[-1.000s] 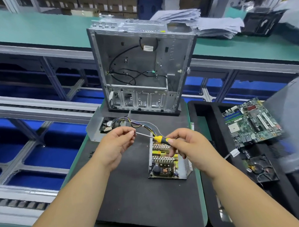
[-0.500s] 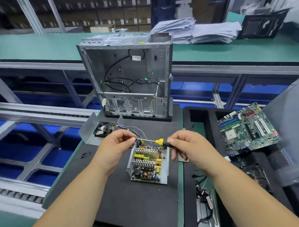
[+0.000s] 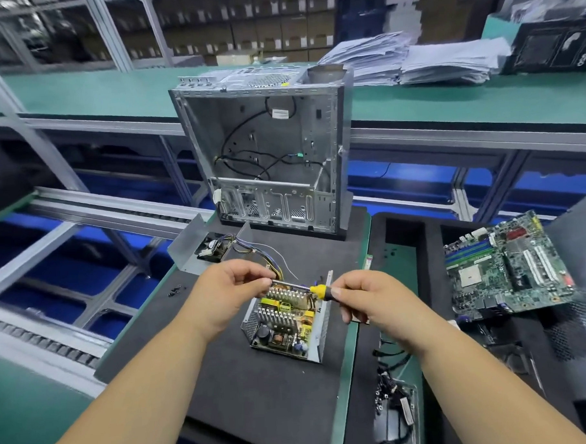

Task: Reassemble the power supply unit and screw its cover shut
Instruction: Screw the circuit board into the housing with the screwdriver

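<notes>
My right hand [image 3: 365, 299] grips the yellow-and-black handle of the screwdriver [image 3: 308, 287]; my left hand [image 3: 232, 285] pinches the tip end of its metal shaft, whether a screw sits there I can't tell; tool held level just above the open power supply unit [image 3: 286, 326], which sits on the black mat [image 3: 252, 401] with board and heatsinks exposed; its cover [image 3: 188, 248] with fan lies apart behind-left on the mat, wires running between; empty PC case [image 3: 265, 149] stands upright behind; motherboard [image 3: 508, 269] well off to the right.
</notes>
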The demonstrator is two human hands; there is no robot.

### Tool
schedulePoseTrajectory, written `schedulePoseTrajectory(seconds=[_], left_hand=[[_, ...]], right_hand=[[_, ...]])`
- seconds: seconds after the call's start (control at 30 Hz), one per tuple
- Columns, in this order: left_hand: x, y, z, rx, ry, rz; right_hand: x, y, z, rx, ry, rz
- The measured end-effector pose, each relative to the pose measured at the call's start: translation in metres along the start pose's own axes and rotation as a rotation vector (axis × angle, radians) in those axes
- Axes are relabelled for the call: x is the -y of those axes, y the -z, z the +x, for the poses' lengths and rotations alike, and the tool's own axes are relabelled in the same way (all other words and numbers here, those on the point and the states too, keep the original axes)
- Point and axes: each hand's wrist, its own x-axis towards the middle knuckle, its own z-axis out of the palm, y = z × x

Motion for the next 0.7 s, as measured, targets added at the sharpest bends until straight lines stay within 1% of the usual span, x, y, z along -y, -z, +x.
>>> schedulePoseTrajectory(seconds=[0.1,0.27,0.3,0.37,0.43,0.47,0.53,0.6,0.7], left_hand=[[-0.002,-0.005,-0.001,0.002,-0.009,-0.045],[0.004,-0.01,0.002,0.077,-0.003,-0.028],[0.008,-0.009,0.003,0.062,-0.002,0.009],[0.021,-0.006,0.006,-0.033,0.059,0.18],[0.037,-0.002,0.008,-0.125,0.22,0.422],[0.047,0.0,0.008,-0.126,0.317,0.512],[0.063,0.0,0.009,-0.059,0.458,0.563],[0.073,-0.002,0.013,-0.005,0.477,0.571],[0.079,-0.005,0.018,0.013,0.428,0.648]], right_hand=[[-0.002,0.002,0.003,0.012,0.016,0.037],[-0.006,0.002,0.007,0.018,0.018,0.061],[-0.007,0.003,0.008,0.012,0.018,0.072],[-0.011,0.005,0.009,-0.026,0.005,0.129],[-0.015,0.007,0.011,-0.116,-0.038,0.218],[-0.017,0.009,0.013,-0.165,-0.067,0.26],[-0.02,0.012,0.014,-0.22,-0.109,0.295],[-0.022,0.015,0.014,-0.225,-0.115,0.272],[-0.024,0.017,0.012,-0.229,-0.118,0.239]])
